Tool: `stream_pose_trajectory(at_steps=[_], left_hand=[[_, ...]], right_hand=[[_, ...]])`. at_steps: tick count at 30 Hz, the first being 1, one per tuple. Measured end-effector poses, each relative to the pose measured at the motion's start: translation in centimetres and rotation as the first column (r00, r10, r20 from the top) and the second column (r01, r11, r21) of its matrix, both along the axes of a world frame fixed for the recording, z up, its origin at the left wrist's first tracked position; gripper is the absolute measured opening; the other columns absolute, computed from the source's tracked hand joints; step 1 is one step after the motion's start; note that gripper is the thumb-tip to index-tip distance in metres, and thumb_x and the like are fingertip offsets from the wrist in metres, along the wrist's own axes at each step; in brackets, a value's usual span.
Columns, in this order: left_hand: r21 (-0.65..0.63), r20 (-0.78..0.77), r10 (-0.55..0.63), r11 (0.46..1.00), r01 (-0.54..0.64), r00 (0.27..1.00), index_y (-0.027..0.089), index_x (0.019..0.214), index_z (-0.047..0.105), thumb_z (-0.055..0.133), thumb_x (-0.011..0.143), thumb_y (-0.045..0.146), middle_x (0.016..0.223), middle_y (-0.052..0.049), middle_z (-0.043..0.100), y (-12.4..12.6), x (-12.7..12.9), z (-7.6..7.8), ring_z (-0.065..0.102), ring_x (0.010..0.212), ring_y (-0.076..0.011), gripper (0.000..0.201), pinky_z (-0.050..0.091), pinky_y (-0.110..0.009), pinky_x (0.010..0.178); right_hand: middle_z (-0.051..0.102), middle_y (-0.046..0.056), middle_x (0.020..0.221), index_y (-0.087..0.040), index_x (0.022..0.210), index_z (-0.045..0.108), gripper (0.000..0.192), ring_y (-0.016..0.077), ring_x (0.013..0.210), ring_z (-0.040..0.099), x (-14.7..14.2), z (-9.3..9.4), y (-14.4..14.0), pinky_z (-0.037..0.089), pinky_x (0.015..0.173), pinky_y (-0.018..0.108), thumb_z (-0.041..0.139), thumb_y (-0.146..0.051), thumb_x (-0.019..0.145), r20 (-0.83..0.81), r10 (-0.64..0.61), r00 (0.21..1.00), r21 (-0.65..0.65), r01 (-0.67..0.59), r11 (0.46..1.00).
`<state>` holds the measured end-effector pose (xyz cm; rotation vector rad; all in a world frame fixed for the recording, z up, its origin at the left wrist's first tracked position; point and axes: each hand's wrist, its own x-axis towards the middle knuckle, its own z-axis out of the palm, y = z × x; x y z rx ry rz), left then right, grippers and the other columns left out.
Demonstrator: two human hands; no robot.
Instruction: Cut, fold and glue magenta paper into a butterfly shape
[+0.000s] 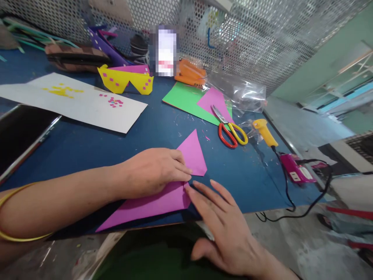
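Observation:
A pink-purple piece of folded paper [151, 205] lies along the table's front edge, with a notch near its middle and a pointed end at the left. My left hand [157, 169] lies across it, fingers curled and close together, holding it against the table. The paper's other wing [194, 155] shows beyond my left fingers. My right hand [223, 221] comes in from the lower right with fingers spread, and its index fingertip touches the paper beside the notch. What lies under my left palm is hidden.
Scissors [232, 134] rest partly on green paper [186, 101]. A yellow glue gun [265, 132] is corded toward a magenta power box [297, 169]. A yellow paper mask [125, 81], white sheet [87, 112] with small cut pieces, and dark tablet-like device [23, 132] lie leftward.

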<state>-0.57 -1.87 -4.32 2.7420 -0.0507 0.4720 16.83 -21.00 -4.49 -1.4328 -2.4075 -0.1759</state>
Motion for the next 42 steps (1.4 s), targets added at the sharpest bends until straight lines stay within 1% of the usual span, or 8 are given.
stream_pose_trajectory(at_steps=[5, 11, 18, 23, 25, 29, 34, 42], left_hand=[[0.068, -0.058, -0.074, 0.995, 0.078, 0.996, 0.021, 0.113, 0.071, 0.039, 0.081, -0.006, 0.118, 0.0, 0.076, 0.1, -0.1, 0.4, 0.066, 0.105, -0.0195, 0.053, 0.052, -0.028, 0.085], [0.101, -0.068, -0.085, 0.991, 0.091, 0.994, 0.019, 0.114, 0.07, 0.04, 0.086, -0.001, 0.12, -0.002, 0.075, 0.0, -0.1, 0.5, 0.066, 0.107, -0.0212, 0.046, 0.052, -0.032, 0.089], [0.08, -0.034, -0.104, 0.991, 0.106, 0.994, 0.018, 0.11, 0.07, 0.043, 0.088, 0.002, 0.116, -0.006, 0.076, 0.0, -0.1, 0.4, 0.068, 0.105, -0.0212, 0.039, 0.054, -0.032, 0.091], [0.038, 0.002, -0.067, 0.997, 0.067, 0.998, 0.021, 0.11, 0.073, 0.043, 0.09, 0.003, 0.113, -0.002, 0.077, 0.2, 0.1, 0.0, 0.069, 0.102, -0.0199, 0.041, 0.056, -0.03, 0.085], [-0.106, 0.048, -0.026, 0.994, 0.031, 0.999, 0.024, 0.11, 0.075, 0.044, 0.089, 0.004, 0.111, 0.0, 0.078, 0.5, 0.1, -0.3, 0.07, 0.102, -0.0191, 0.042, 0.056, -0.029, 0.086], [-0.396, 0.107, 0.11, 0.916, -0.059, 0.988, 0.028, 0.105, 0.078, 0.048, 0.083, 0.005, 0.107, 0.001, 0.079, 1.0, 0.1, -0.7, 0.073, 0.103, -0.0164, 0.044, 0.056, -0.028, 0.093], [-0.496, 0.108, 0.291, 0.844, -0.202, 0.951, 0.027, 0.1, 0.08, 0.052, 0.083, 0.013, 0.099, 0.0, 0.08, 1.1, 0.0, -0.4, 0.074, 0.095, -0.0166, 0.036, 0.059, -0.028, 0.086], [-0.671, -0.008, 0.522, 0.63, -0.391, 0.853, 0.027, 0.094, 0.081, 0.058, 0.08, 0.027, 0.1, -0.001, 0.08, 1.5, 0.1, -0.2, 0.075, 0.093, -0.0208, 0.027, 0.06, -0.031, 0.084]], right_hand=[[0.062, 0.012, 0.142, -0.008, 0.148, 0.041, 0.068, 0.0234, 0.141, 0.047, 1.7, -0.3, 0.6, 0.03, 0.119, 0.044, 0.02, -0.058, 0.106, -0.241, -0.207, 0.948, -0.024, 0.207, 0.978], [0.067, 0.015, 0.135, -0.002, 0.142, 0.048, 0.077, 0.0329, 0.139, 0.048, 1.7, -0.7, 2.7, 0.027, 0.119, 0.051, 0.023, -0.063, 0.103, -0.065, -0.191, 0.979, 0.019, 0.192, 0.981], [0.069, 0.024, 0.127, 0.007, 0.127, 0.059, 0.066, 0.0373, 0.123, 0.061, 0.5, -1.0, 2.9, 0.032, 0.116, 0.055, 0.038, -0.051, 0.104, 0.054, -0.141, 0.988, 0.101, 0.135, 0.986], [0.071, 0.015, 0.127, -0.002, 0.135, 0.056, 0.043, 0.0286, 0.122, 0.063, 1.3, -1.0, 3.0, 0.035, 0.115, 0.051, 0.039, -0.028, 0.105, 0.006, -0.177, 0.984, 0.046, 0.176, 0.983], [0.072, 0.012, 0.125, -0.005, 0.134, 0.057, 0.037, 0.0259, 0.119, 0.064, 1.7, -1.0, 3.3, 0.038, 0.114, 0.048, 0.042, -0.019, 0.103, 0.015, -0.184, 0.983, 0.05, 0.183, 0.982], [0.074, 0.014, 0.12, -0.002, 0.127, 0.062, 0.033, 0.0281, 0.116, 0.065, 2.2, -0.9, 4.3, 0.04, 0.112, 0.049, 0.046, -0.007, 0.098, 0.144, -0.121, 0.982, 0.17, 0.095, 0.981], [0.076, 0.016, 0.108, -0.001, 0.119, 0.065, 0.034, 0.0272, 0.107, 0.068, 2.1, -0.4, 5.9, 0.043, 0.109, 0.048, 0.039, -0.005, 0.098, 0.294, -0.09, 0.951, 0.286, 0.003, 0.958], [0.075, 0.014, 0.087, -0.004, 0.103, 0.069, 0.032, 0.0219, 0.082, 0.068, 2.0, 0.3, 7.5, 0.047, 0.101, 0.045, 0.038, -0.002, 0.098, 0.344, -0.019, 0.939, 0.276, -0.082, 0.958]])
